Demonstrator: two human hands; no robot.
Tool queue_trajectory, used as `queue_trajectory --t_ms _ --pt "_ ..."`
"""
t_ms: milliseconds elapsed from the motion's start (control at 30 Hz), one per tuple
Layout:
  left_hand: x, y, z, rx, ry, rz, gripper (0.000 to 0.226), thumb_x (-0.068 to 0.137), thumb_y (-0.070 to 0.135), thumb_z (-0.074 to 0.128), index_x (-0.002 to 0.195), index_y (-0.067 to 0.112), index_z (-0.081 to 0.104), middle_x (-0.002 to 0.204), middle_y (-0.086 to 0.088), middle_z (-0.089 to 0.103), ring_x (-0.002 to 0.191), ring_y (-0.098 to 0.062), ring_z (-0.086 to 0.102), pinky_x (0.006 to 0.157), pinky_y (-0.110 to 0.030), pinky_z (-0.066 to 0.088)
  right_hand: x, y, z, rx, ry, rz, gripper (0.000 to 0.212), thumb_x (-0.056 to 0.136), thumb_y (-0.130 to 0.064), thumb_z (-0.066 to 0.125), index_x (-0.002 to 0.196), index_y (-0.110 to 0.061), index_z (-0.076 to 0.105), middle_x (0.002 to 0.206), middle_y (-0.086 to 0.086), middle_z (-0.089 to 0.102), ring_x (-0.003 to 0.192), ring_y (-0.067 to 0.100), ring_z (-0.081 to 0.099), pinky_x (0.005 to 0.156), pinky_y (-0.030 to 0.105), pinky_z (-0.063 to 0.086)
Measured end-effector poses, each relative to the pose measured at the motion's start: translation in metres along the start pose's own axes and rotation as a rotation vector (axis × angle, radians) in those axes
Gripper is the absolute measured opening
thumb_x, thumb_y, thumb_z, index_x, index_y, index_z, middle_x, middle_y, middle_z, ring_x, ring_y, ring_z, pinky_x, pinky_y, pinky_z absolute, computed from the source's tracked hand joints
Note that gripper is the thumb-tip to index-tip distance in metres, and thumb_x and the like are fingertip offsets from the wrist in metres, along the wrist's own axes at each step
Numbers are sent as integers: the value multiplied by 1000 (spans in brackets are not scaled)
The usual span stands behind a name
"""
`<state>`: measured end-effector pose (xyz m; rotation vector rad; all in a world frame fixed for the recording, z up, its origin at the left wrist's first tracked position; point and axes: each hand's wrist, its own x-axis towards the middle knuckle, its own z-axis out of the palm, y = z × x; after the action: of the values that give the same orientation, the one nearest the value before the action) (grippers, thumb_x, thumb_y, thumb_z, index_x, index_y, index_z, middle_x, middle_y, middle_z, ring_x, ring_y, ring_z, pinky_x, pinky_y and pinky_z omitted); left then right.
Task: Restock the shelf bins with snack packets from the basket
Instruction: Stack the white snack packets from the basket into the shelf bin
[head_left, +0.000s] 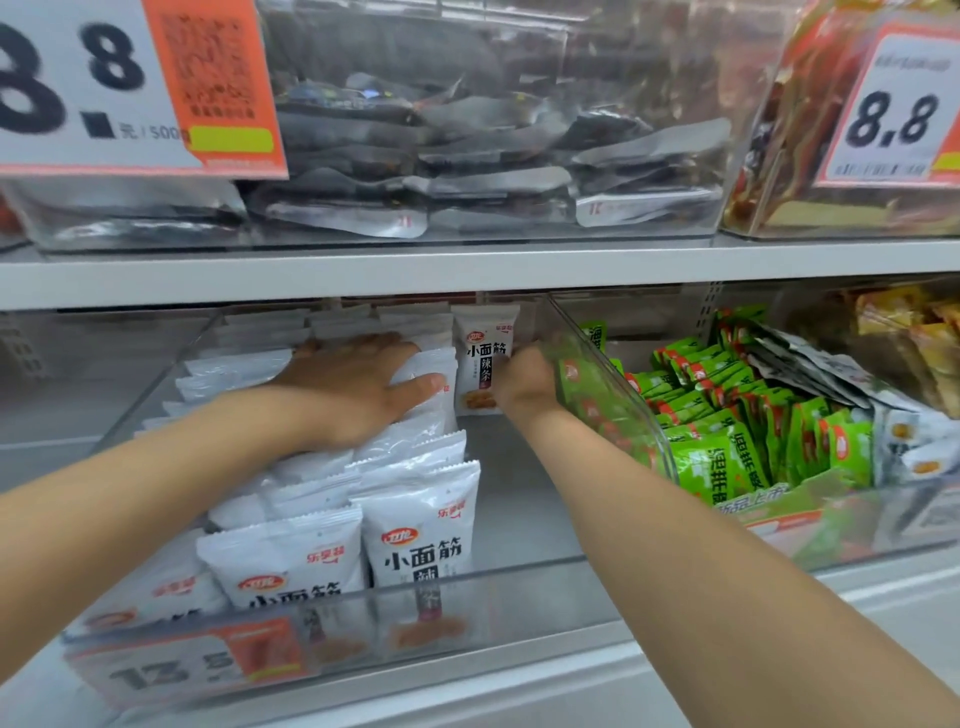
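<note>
Snack packets (415, 535) in white film stand in rows along the left side of the clear bin (613, 400), with both hands among them. The left hand (358, 387) lies flat on the row tops, fingers straight, pressing down on them. The right hand (524, 382) is curled against an upright packet (485, 358) at the bin's back edge and seems to pinch its side, though blur hides the fingertips. The packets look light, soft and slick, air-puffed and likely to topple. The crimped top seal or the side edges are probably the surest hold. Green packets (727, 415) fill the neighbouring bin on the same shelf (571, 675).
</note>
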<state>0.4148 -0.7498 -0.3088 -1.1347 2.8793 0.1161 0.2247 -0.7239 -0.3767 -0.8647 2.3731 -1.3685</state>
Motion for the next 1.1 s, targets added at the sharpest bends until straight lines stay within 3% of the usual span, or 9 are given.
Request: queue_trajectory --t_ms 133,300,400,533,700,800,867,1000,1100 --pt "0 -1 0 -7 14 4 70 89 71 9 153 40 10 162 13 5 150 -16 7 121 -46 2 -3 -1 0 62 -29 100 24 97 -16 50 109 4 58 110 19 65 98 30 62 69 27 39" --pt "4 -7 4 -46 32 26 60 97 60 7 153 41 7 162 13 -4 150 -11 -4 121 -45 -3 -20 -11 -9 152 -230 236 32 101 -14 38 69 -12 42 88 9 51 81 22 48 70 27 41" --pt "6 -6 4 -30 34 24 59 97 59 8 153 40 4 163 10 -7 150 -11 -6 121 -44 -4 -45 -13 -1 481 -512 419 41 96 -51 44 90 -15 61 108 7 68 84 21 66 79 28 53" --pt "7 -7 6 -21 29 -18 62 96 62 8 154 40 1 162 6 -12 150 -13 -8 121 -44 -4 -62 -19 5 591 -729 373 59 96 -64 37 75 -12 56 53 7 66 43 14 64 44 18 48" --pt "10 -8 7 28 25 -42 68 96 62 7 155 30 -7 162 6 -11 150 -12 -7 121 -45 -2 -63 -28 7 665 -617 497 83 80 -84 38 110 -12 66 95 14 74 81 27 72 75 34 57" --pt "10 -9 7 21 10 -41 68 96 63 7 154 32 -7 162 6 -11 150 -12 -7 121 -46 -2 -53 -9 -6 661 -514 559 81 79 -84 31 115 -15 53 112 10 66 80 22 58 74 31 51" --pt "10 -9 7 11 9 -41 68 96 63 7 155 32 -6 162 6 -11 150 -12 -7 121 -46 -1 -66 -4 -23 645 -629 578 77 83 -78 29 119 -17 59 131 9 61 91 22 59 80 32 50" --pt "9 -8 7 1 15 -46 69 96 64 8 155 32 -5 163 5 -9 150 -14 -5 121 -46 0 -109 -16 -27 679 -934 521 70 94 -67 28 130 -17 60 123 10 66 119 28 59 108 44 41" --pt "0 -3 0 -43 13 -45 66 98 61 12 156 31 0 163 4 -5 150 -16 -2 121 -45 0 -118 -23 -19 666 -868 577 75 93 -71 30 123 -10 62 120 14 67 112 30 63 105 46 45"
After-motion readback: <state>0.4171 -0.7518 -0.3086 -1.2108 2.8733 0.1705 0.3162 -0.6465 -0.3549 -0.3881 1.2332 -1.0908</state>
